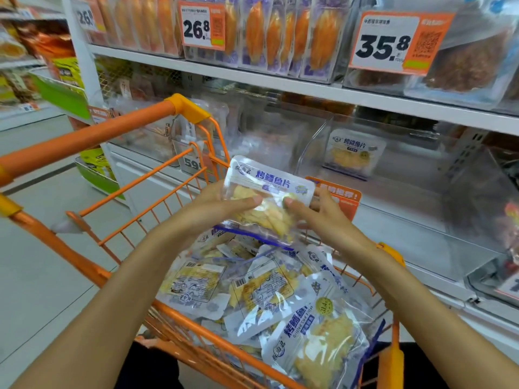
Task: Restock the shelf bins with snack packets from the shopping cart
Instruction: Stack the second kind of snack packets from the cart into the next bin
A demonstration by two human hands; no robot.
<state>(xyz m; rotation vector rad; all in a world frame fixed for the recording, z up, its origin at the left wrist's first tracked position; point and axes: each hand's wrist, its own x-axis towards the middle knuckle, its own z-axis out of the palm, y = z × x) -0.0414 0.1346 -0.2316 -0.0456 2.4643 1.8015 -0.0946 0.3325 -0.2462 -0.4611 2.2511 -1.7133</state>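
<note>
A white-and-blue snack packet (269, 197) with yellow fish slices inside is held above the orange shopping cart (118, 122). My left hand (222, 204) grips its left side, thumb on the front. My right hand (314, 211) grips its right side, thumb on the front and fingers behind. Below them the cart basket holds several more of the same packets (280, 299). Straight ahead on the lower shelf stands a clear plastic bin (314, 141) with one matching packet (352, 153) upright inside it.
The upper shelf (280, 82) carries bins of orange snack packs and price tags reading 26.8 (200, 26) and 35.8 (393, 43). An orange label (344, 196) hangs on the lower bin's front. More clear bins sit to the right. An aisle floor lies on the left.
</note>
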